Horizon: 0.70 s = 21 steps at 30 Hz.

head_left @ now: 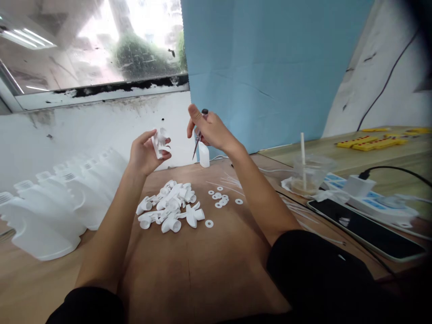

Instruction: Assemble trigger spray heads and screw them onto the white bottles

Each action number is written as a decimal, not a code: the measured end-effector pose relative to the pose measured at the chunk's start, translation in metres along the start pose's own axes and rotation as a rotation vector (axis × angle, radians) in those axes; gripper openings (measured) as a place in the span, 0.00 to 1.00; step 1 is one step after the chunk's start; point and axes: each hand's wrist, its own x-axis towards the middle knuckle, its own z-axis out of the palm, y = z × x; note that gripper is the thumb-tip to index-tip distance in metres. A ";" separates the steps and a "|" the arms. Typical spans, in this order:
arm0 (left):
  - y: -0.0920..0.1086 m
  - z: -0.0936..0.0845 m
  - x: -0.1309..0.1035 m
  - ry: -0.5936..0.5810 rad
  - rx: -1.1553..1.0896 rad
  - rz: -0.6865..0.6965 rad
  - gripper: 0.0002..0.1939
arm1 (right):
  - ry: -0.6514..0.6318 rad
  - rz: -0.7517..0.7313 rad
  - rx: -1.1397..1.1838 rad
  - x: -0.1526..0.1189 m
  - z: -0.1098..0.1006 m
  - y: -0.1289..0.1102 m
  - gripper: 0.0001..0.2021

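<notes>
Raised above the table, my left hand [143,153] is closed around a white plastic spray-nozzle part [161,143]. To its right, my right hand [211,130] grips a thin screwdriver [197,143] with a dark cap, its narrow tip pointing down and left. A gap separates the tip from the white part. Below both hands lies a pile of white trigger spray heads [173,202]. Several flat white washers [218,198] are scattered just right of the pile.
White plastic bottles [50,216] stand in rows at the left. Thin white tubes [232,181] lie behind my right forearm. A phone [366,227], a power strip [378,207], cables and a plastic cup with a straw [310,173] occupy the right. A small white object [204,155] stands near the wall.
</notes>
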 end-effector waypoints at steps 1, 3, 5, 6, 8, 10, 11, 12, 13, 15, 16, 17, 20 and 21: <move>-0.003 -0.005 0.004 0.020 -0.063 -0.049 0.15 | -0.018 0.009 0.034 0.000 -0.001 0.000 0.29; -0.008 -0.012 0.009 0.071 -0.121 -0.123 0.19 | -0.079 0.003 0.100 -0.001 -0.004 -0.003 0.28; -0.012 -0.015 0.013 0.111 -0.099 -0.165 0.19 | -0.141 -0.032 0.153 -0.003 -0.005 -0.006 0.26; -0.013 -0.015 0.014 0.125 -0.065 -0.169 0.17 | -0.168 -0.055 0.172 -0.004 -0.004 -0.008 0.25; -0.014 -0.014 0.015 0.155 0.024 -0.147 0.13 | -0.211 -0.100 0.191 -0.005 -0.002 -0.009 0.21; -0.016 -0.013 0.015 0.184 0.105 -0.112 0.11 | -0.231 -0.128 0.180 -0.004 0.001 -0.008 0.17; -0.016 -0.012 0.016 0.202 0.136 -0.099 0.11 | -0.230 -0.134 0.164 -0.004 0.003 -0.007 0.15; -0.017 -0.013 0.016 0.226 0.165 -0.088 0.11 | -0.222 -0.137 0.141 -0.004 0.005 -0.006 0.13; -0.018 -0.013 0.016 0.254 0.192 -0.078 0.11 | -0.207 -0.137 0.116 -0.004 0.007 -0.005 0.11; -0.021 -0.016 0.018 0.322 0.258 -0.055 0.12 | -0.164 -0.142 0.067 -0.003 0.010 -0.002 0.10; -0.023 -0.018 0.019 0.352 0.294 -0.044 0.12 | -0.141 -0.148 0.046 -0.003 0.011 -0.001 0.10; -0.025 -0.020 0.020 0.373 0.321 -0.037 0.13 | -0.123 -0.157 0.028 -0.002 0.012 -0.001 0.10; -0.031 -0.024 0.024 0.390 0.331 -0.049 0.13 | -0.124 -0.195 -0.021 -0.002 0.014 0.001 0.10; -0.034 -0.024 0.025 0.386 0.321 -0.062 0.12 | -0.144 -0.205 -0.040 -0.002 0.015 0.002 0.09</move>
